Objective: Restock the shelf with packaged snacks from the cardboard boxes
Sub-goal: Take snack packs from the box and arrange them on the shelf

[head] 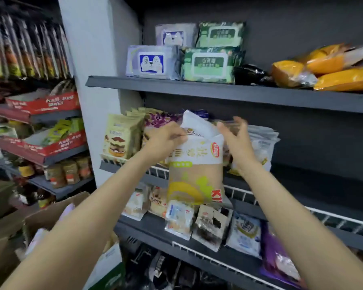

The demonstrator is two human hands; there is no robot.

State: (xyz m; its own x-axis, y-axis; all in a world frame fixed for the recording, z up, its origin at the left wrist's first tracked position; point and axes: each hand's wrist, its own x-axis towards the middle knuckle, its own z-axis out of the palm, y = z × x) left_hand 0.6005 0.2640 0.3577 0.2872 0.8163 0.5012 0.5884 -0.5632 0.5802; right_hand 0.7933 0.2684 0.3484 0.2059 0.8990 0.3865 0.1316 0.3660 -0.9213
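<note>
Two hands work the middle shelf (134, 167): my left hand (166, 141) pinches the top of a snack bag (195, 170) at centre frame, my right hand (236, 139) hovers spread beside it, holding nothing. Restocking looks partway; bare shelf remains toward three o'clock, and an open cardboard box (50, 214) waits at eight o'clock in this dim, crowded aisle.

Two purple wipe packs (153, 61) and two green wipe packs (210, 64) sit at the left end of the top shelf. A white pillar (88, 59) stands just beside them.
</note>
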